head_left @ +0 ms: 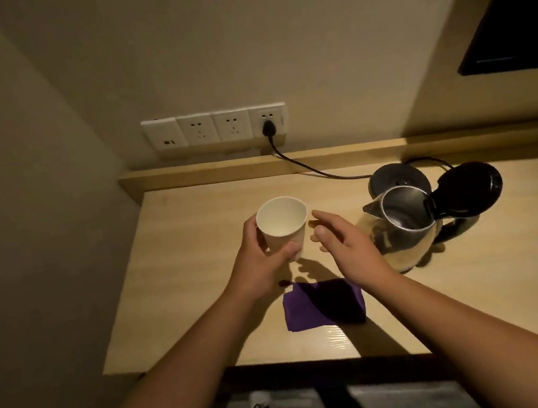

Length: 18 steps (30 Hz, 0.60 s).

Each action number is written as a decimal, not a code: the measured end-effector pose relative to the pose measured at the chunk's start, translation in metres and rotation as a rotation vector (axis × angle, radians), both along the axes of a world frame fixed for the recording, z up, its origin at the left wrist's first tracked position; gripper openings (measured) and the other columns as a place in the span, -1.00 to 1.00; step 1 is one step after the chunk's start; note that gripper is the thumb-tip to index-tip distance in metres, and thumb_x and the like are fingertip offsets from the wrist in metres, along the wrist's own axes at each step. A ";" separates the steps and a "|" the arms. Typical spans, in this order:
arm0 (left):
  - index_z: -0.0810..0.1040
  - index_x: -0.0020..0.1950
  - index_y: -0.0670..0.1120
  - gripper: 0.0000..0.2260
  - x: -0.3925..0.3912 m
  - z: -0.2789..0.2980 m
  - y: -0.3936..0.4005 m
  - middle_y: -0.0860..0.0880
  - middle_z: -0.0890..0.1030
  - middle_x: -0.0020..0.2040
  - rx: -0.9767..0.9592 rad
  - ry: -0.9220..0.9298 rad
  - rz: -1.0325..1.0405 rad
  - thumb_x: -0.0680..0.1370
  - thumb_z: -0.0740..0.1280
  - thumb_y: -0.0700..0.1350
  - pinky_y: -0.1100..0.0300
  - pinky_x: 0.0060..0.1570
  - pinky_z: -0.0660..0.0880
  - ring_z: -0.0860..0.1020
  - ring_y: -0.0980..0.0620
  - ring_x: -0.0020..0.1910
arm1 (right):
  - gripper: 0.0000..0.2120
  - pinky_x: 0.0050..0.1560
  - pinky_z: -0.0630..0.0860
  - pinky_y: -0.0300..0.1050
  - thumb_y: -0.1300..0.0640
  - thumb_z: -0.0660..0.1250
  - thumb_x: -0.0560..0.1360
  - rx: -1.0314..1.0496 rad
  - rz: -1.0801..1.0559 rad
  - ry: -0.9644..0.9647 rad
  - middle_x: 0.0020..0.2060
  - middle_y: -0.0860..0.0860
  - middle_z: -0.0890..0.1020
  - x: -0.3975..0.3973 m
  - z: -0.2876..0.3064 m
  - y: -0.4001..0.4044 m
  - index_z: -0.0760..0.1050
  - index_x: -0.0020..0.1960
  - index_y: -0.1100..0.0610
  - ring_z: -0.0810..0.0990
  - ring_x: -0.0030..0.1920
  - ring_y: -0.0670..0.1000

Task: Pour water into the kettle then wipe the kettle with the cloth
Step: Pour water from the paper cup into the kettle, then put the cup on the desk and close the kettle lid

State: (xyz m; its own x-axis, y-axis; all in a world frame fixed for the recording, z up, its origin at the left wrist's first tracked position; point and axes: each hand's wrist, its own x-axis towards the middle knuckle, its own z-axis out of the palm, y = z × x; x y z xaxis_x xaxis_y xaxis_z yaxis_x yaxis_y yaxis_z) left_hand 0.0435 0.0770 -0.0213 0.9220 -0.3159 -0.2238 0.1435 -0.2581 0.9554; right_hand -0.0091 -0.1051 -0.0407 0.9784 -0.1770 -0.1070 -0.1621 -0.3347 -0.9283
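My left hand (261, 260) grips a white paper cup (283, 222), held upright above the wooden desk (185, 284). My right hand (342, 242) hovers just right of the cup with fingers spread, holding nothing. A steel kettle (401, 219) stands to the right with its black lid (469, 189) flipped open. A purple cloth (323, 306) lies flat on the desk below my hands. Whether the cup holds water is unclear.
The kettle's round base (395, 177) sits behind the kettle, its black cord (310, 166) running to a wall socket strip (215, 126). A wall closes in the left side. The desk's front edge (282, 357) is near me.
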 end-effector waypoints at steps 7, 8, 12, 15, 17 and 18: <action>0.18 0.30 0.40 -0.38 0.008 -0.003 0.038 0.40 0.39 0.13 0.030 0.038 0.099 0.40 0.48 0.12 0.44 -0.27 0.39 0.40 0.41 0.06 | -0.66 0.08 0.55 -0.29 -0.10 0.27 0.60 0.084 0.219 0.050 0.14 -0.48 0.52 0.033 0.017 0.037 0.35 0.23 -0.53 0.53 0.20 -0.22; 0.20 0.28 0.43 -0.39 0.015 -0.005 0.043 0.43 0.40 0.12 0.033 0.048 0.085 0.38 0.48 0.16 0.46 -0.30 0.40 0.41 0.44 0.05 | -0.65 0.13 0.55 -0.22 -0.10 0.29 0.58 0.088 0.221 0.056 0.17 -0.42 0.53 0.039 0.015 0.040 0.35 0.26 -0.47 0.54 0.21 -0.19; 0.30 0.24 0.49 -0.40 0.051 -0.023 0.057 0.38 0.49 0.17 -0.002 0.122 -0.045 0.30 0.50 0.27 0.34 -0.17 0.49 0.48 0.35 0.10 | -0.58 0.20 0.54 -0.09 -0.09 0.38 0.51 0.096 0.160 0.069 0.20 -0.24 0.58 0.068 0.010 0.051 0.38 0.32 -0.30 0.55 0.20 -0.20; 0.32 0.22 0.51 -0.39 0.086 -0.033 0.067 0.38 0.49 0.16 -0.012 0.175 -0.104 0.27 0.53 0.26 0.15 -0.08 0.54 0.49 0.22 0.14 | -0.55 0.25 0.52 -0.03 0.02 0.43 0.51 0.085 0.113 0.093 0.22 -0.23 0.56 0.096 0.003 0.057 0.39 0.31 -0.29 0.55 0.24 -0.12; 0.33 0.22 0.47 -0.39 0.112 -0.038 0.072 0.28 0.42 0.26 0.003 0.185 -0.114 0.30 0.55 0.19 -0.02 -0.01 0.58 0.46 0.11 0.20 | -0.49 0.31 0.48 0.08 0.06 0.45 0.50 0.089 0.088 0.120 0.29 -0.13 0.55 0.114 -0.004 0.062 0.39 0.39 -0.19 0.52 0.28 -0.07; 0.33 0.24 0.43 -0.39 0.124 -0.041 0.073 0.24 0.37 0.30 0.031 0.158 -0.123 0.31 0.55 0.16 -0.05 0.01 0.58 0.43 0.07 0.22 | -0.46 0.32 0.47 0.11 0.08 0.46 0.49 0.090 0.075 0.128 0.32 -0.09 0.55 0.123 -0.007 0.065 0.39 0.42 -0.13 0.52 0.29 -0.04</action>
State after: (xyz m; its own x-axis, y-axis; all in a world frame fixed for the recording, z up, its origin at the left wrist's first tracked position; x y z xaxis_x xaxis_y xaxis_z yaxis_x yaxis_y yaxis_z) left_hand 0.1673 0.1500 -0.0625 0.8296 -0.4146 -0.3740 0.2568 -0.3116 0.9149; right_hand 0.1134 -0.0397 -0.0479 0.9658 -0.0881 -0.2439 -0.2588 -0.2666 -0.9284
